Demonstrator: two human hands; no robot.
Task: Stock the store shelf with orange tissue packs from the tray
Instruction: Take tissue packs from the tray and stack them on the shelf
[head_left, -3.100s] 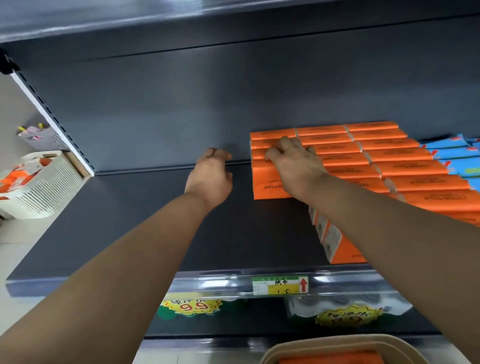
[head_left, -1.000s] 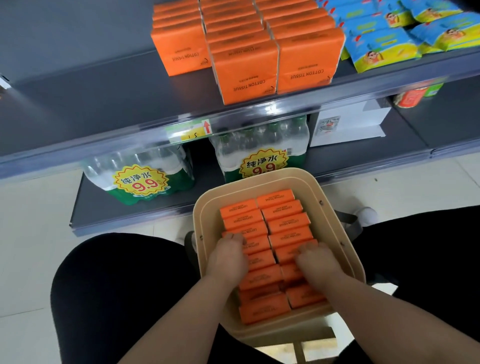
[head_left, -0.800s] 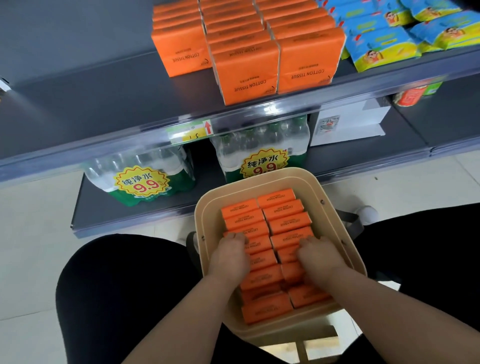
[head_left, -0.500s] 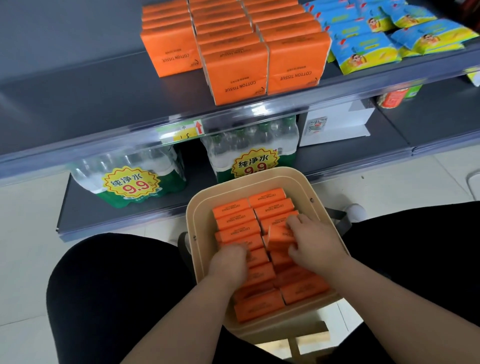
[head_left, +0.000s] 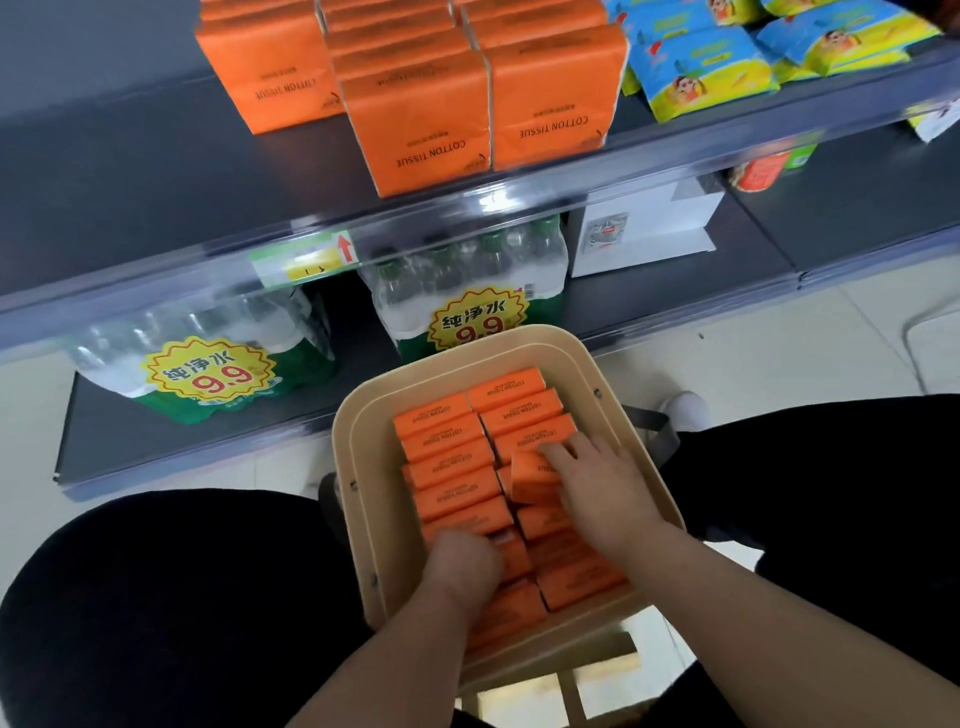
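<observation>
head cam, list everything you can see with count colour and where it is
tray: one, beige, between the knees
tray packs: two columns, count unclear, orange, in the tray
lifted pack: one, orange, raised above the right column
shelf: one, dark grey, upper level
shelf packs: three rows, orange, middle of the shelf
blue and yellow packs: several, on the shelf right of the orange rows
price tag: one, green and yellow with a red arrow, shelf front edge
water multipacks: two, clear and green, yellow 9.9 stickers, lower level
white box: one, lower level, right of the water
legs: two, black clothing, either side of the tray
left hand: fingers curled into the left column, grip hidden
right hand: holds the lifted pack
</observation>
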